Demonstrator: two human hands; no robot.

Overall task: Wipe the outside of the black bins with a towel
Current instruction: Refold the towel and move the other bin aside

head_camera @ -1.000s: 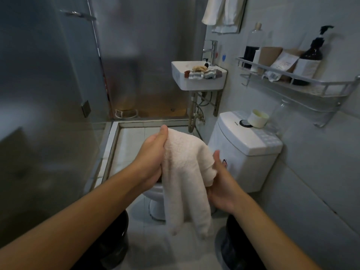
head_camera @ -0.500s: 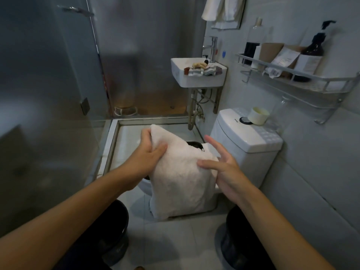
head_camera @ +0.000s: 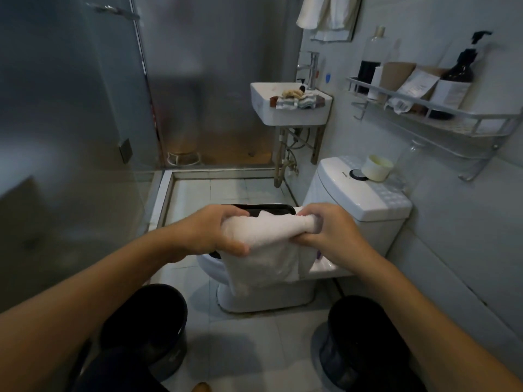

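I hold a white towel (head_camera: pixel 263 250) stretched between both hands at chest height, over the toilet bowl. My left hand (head_camera: pixel 215 233) grips its left end and my right hand (head_camera: pixel 331 233) grips its bunched right end; the rest hangs down between them. Two black bins stand on the tiled floor below: one (head_camera: pixel 152 323) under my left forearm, one (head_camera: pixel 359 343) under my right forearm. Both are partly hidden by my arms. The towel touches neither bin.
A white toilet (head_camera: pixel 359 193) stands straight ahead, a cream cup (head_camera: pixel 377 166) on its tank. A small sink (head_camera: pixel 291 111) with cloths hangs behind it. A wall shelf (head_camera: pixel 430 114) with bottles is at the right. A glass shower partition (head_camera: pixel 70 137) closes the left.
The towel hung down loosely from my left hand before. Now both hands grip it and hold it stretched sideways, with my right hand closed on its end.
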